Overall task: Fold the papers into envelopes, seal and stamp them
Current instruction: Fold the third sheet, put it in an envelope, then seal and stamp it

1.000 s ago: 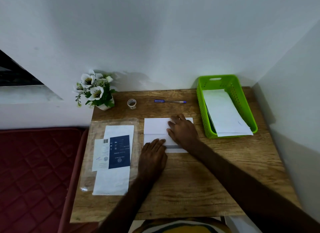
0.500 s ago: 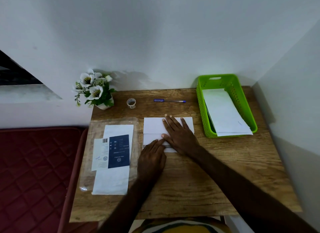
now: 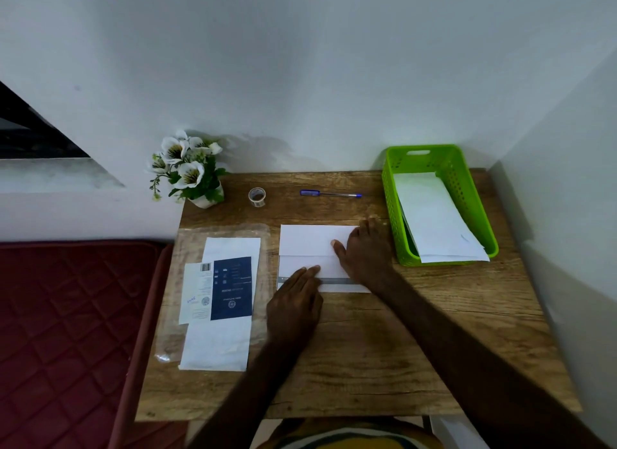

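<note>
Two bare forearms reach in from the bottom of the view, with no sleeves, watch, rings or bracelets visible on the left hand [image 3: 293, 310] or right hand [image 3: 365, 256]. At the bottom edge shows a garment in yellow with dark and pale bands.

dim, soft light; faint shadow behind the flowers [image 3: 187, 168], wide-angle bending at edges

Views: we have 1, head-worn, wide-angle.
Position: we look from above the wooden desk's [image 3: 367, 365] near edge.
Facing: forward and down, toward the wall [image 3: 300, 64].
Nearness: close; our forearms enter from the bottom.
Shared scene: none, with only 1 view.
</note>
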Demonstrator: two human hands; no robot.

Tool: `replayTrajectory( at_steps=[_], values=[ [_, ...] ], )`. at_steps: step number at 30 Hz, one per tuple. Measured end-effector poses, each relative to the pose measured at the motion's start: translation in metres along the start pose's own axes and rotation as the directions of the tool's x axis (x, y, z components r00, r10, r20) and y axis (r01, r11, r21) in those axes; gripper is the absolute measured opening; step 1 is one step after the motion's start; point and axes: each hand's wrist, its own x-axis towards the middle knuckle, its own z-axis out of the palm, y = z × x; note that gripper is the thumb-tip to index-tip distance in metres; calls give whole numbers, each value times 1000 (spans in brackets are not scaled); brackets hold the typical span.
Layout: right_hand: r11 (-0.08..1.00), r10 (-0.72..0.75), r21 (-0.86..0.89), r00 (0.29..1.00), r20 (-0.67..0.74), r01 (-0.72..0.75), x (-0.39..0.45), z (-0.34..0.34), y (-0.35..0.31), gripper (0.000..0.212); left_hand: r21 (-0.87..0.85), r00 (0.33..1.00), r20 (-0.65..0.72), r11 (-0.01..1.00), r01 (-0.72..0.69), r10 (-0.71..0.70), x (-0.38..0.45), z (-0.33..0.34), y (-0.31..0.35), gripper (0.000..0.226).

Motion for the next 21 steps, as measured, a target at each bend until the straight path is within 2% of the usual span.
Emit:
replayTrajectory(
  at_steps=[3,6,9,14,21],
  values=[
    [991,-121,45,990,-69,124,12,-16,-2,55,-13,1000,9,1000,22,-21,1,-1,1,33],
    [972,-202,114,978,-47,206,21,-18,-5,66,-8,1000,5,1000,21,-20,0,0,1,33],
    [972,-196,135,980,22,191,31,-19,-7,75,-5,1000,-3,1000,13,-13,1,0,1,33],
    [961,-231,170,970,68,217,46,-26,-4,60,8,1000,-13,1000,-4,4,0,0,1,34],
    [957,-240,198,962,130,212,52,-36,-7,58,32,1000,-14,999,8,-8,1,0,4,38]
  ],
)
